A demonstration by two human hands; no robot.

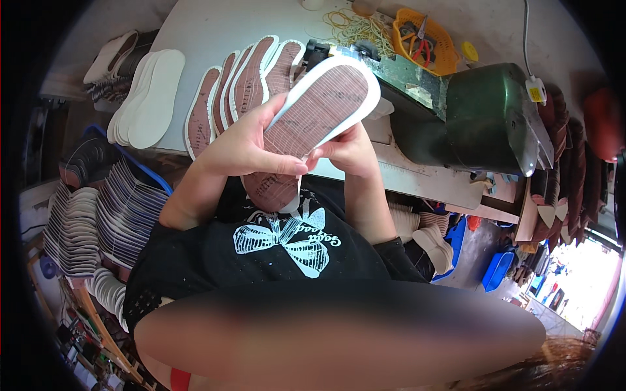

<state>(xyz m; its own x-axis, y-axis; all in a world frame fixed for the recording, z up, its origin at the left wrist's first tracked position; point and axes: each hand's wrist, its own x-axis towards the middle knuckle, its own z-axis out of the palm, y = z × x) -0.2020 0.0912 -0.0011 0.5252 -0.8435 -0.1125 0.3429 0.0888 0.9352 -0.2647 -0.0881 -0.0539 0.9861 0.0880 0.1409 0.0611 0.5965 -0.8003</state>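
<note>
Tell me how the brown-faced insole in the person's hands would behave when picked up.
The insole looks thin along its white edge, so it is probably light for its size. Held by the left hand and right hand, it shows no obvious droop, suggesting it is fairly firm. Its flat, elongated shape makes rolling unlikely.

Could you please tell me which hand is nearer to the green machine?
The right. The right hand is just left of the green machine, at the held insole's right edge; the left hand grips it farther left.
</note>
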